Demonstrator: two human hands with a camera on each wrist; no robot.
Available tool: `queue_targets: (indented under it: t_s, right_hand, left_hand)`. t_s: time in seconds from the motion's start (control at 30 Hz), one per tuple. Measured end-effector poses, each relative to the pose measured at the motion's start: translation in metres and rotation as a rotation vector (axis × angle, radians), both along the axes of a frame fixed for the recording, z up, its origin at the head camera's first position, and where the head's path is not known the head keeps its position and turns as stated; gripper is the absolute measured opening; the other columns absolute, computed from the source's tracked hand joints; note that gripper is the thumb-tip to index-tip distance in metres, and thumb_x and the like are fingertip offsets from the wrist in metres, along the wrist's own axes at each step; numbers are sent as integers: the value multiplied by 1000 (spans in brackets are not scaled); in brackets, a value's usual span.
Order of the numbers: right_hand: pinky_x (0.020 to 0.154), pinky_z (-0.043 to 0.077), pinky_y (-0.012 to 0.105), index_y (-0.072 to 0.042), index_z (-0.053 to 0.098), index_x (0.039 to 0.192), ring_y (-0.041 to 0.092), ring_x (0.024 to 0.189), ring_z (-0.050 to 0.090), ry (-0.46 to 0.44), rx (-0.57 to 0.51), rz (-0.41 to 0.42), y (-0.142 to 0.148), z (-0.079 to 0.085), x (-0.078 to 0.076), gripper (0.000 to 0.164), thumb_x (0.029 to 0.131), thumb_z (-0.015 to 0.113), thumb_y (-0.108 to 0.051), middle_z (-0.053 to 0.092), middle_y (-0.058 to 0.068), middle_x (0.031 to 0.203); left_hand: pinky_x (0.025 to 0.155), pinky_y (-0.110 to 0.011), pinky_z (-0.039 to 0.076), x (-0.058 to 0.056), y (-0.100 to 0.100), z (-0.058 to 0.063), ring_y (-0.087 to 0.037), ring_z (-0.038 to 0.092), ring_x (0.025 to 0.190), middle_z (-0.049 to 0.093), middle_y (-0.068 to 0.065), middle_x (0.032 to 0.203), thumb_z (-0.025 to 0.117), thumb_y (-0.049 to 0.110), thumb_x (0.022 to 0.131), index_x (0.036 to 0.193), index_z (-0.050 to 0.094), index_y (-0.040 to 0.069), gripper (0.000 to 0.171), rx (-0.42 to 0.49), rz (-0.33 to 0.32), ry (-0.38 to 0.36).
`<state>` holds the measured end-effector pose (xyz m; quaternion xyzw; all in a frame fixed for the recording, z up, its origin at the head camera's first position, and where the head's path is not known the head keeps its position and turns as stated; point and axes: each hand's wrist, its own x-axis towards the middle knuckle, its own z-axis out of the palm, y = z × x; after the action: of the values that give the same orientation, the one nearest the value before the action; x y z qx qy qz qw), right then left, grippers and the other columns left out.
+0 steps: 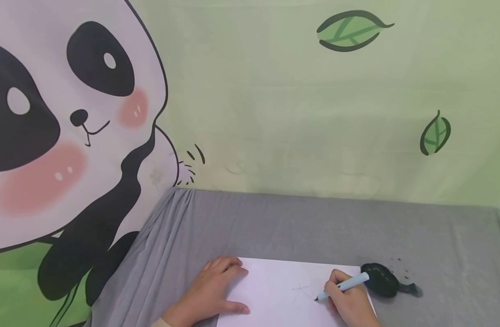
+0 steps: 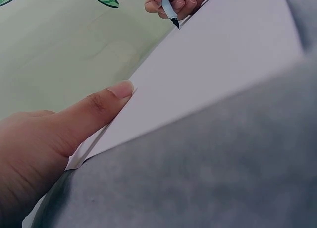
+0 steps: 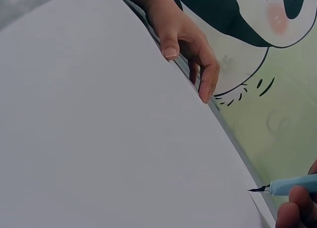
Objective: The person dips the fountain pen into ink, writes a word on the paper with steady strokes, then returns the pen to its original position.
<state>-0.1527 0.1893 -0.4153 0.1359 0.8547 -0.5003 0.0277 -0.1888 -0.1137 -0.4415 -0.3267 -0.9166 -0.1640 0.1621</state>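
A sheet of white paper (image 1: 274, 313) lies on the grey cloth, with a few thin crossing lines (image 1: 300, 289) drawn near its middle. My right hand (image 1: 349, 299) pinches a light blue fountain pen (image 1: 352, 282), its dark nib at the paper just right of those lines. In the right wrist view the pen (image 3: 290, 185) shows its pointed metal nib. My left hand (image 1: 210, 290) rests at the sheet's left edge, thumb and fingers spread apart on the paper. The left wrist view shows that thumb (image 2: 106, 102) along the paper's edge.
Just beyond the sheet's right edge lies a shiny black oval object (image 1: 380, 280) with a dark tail-like end. Small black specks dot the grey cloth (image 1: 294, 227) near it. Behind stands a pale green backdrop (image 1: 274, 113) printed with a panda and leaves.
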Motion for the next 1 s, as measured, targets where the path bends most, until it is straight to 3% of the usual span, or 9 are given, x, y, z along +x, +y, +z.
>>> queue_targets:
  t_s: [0.23, 0.7, 1.0]
  right_hand:
    - [43, 28, 23, -6, 45, 70, 13, 46, 39, 25, -9, 4, 1, 1, 0, 18, 87, 51, -9, 46, 1, 50]
    - [43, 27, 23, -8, 43, 69, 14, 45, 38, -6, -21, -14, 4, 0, -1, 19, 87, 49, -11, 44, 1, 48]
    - [43, 29, 24, -7, 43, 68, 15, 43, 38, 7, -34, -16, 4, 0, -1, 20, 87, 48, -10, 43, 0, 47]
  left_hand:
    - [93, -39, 45, 0, 0, 0, -15, 54, 111, 58, 6, 116, 75, 65, 64, 111, 64, 23, 64, 5, -2, -6]
    - [92, -39, 45, 0, 1, 0, -15, 55, 110, 58, 6, 116, 76, 64, 63, 111, 65, 23, 64, -5, 5, 5]
    - [93, -41, 45, 1, 0, 1, -16, 55, 111, 58, 5, 118, 73, 66, 66, 113, 65, 22, 65, -3, 6, -33]
